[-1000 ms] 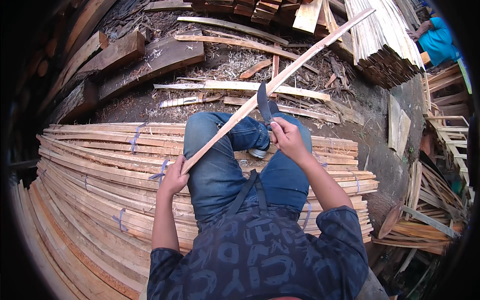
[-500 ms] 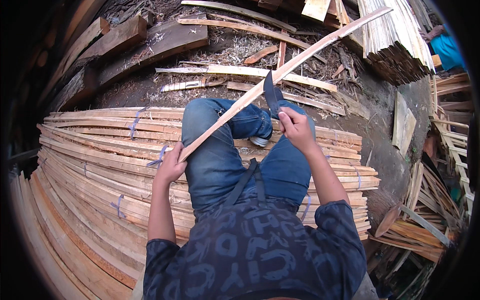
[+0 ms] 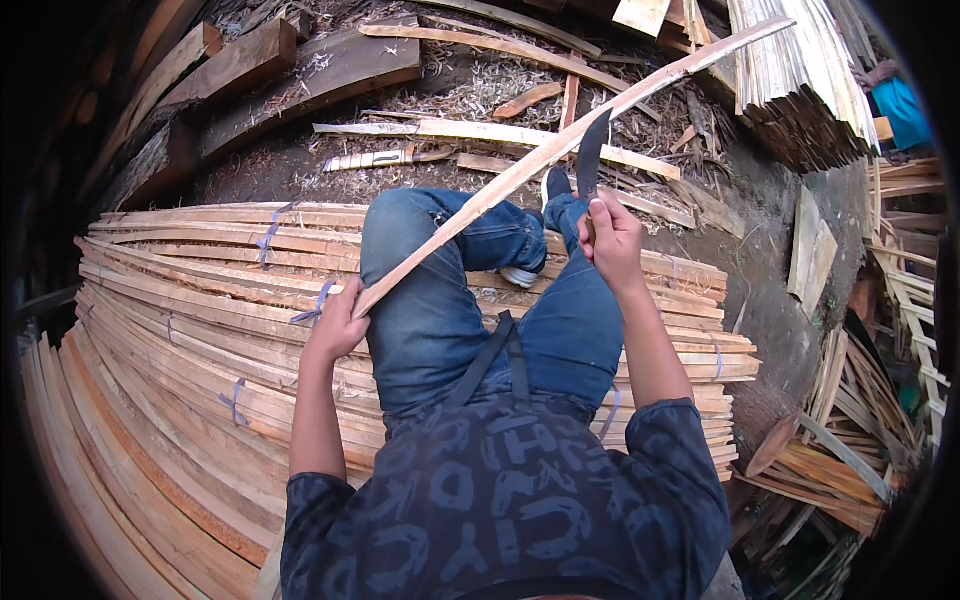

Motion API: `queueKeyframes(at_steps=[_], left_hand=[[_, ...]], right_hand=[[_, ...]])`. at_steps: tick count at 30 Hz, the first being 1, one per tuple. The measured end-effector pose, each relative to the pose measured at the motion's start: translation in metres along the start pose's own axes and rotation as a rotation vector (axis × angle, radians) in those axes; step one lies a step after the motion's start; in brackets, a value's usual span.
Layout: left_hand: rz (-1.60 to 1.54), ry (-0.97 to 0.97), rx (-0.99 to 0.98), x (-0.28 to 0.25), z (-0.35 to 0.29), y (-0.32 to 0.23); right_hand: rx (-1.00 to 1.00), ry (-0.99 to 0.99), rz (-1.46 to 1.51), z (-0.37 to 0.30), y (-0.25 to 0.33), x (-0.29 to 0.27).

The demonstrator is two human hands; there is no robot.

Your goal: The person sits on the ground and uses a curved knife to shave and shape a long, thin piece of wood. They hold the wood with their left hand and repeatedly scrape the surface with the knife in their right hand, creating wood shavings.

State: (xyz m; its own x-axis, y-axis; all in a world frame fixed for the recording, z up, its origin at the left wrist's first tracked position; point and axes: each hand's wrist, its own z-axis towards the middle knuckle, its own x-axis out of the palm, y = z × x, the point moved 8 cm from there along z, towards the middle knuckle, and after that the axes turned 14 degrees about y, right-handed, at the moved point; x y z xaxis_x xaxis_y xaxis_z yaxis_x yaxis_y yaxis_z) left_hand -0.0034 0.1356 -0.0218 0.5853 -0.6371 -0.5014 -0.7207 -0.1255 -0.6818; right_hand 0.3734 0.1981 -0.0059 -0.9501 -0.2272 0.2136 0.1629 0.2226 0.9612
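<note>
A long, thin wooden strip (image 3: 500, 187) slants across my knee, from the lower left up to the far right. My left hand (image 3: 338, 320) is wrapped round its near end, beside my left thigh. In my right hand (image 3: 612, 238) is a knife (image 3: 592, 155) with a broad dark blade, pointing up and away. The fist hides most of its handle. The blade's tip lies at the strip's edge in this view; whether they touch I cannot tell.
Bundles of wooden strips (image 3: 220, 330) tied with purple bands lie under me. Heavy timber beams (image 3: 310, 85) are at the far left. A stack of thin boards (image 3: 800, 80) stands at the far right, near a person in blue (image 3: 903, 110). Shavings (image 3: 470, 85) cover the ground ahead.
The knife has moved away and to the right along the strip with my right hand, its blade now more upright. My right foot shows more. The left hand keeps its hold.
</note>
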Motion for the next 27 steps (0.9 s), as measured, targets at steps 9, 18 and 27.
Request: queueKeyframes(at_steps=[9,18,27], left_hand=[[0.017,-0.015,0.008,-0.002,-0.002,-0.005],[0.039,-0.019,-0.030,0.000,-0.004,0.000],[0.013,-0.008,-0.002,0.002,0.003,0.004]], right_hand=[[0.086,0.077,0.208,-0.002,-0.009,-0.007],[0.098,0.216,-0.204,-0.004,-0.008,0.029],[0.126,0.227,-0.289,-0.018,-0.001,0.022]])
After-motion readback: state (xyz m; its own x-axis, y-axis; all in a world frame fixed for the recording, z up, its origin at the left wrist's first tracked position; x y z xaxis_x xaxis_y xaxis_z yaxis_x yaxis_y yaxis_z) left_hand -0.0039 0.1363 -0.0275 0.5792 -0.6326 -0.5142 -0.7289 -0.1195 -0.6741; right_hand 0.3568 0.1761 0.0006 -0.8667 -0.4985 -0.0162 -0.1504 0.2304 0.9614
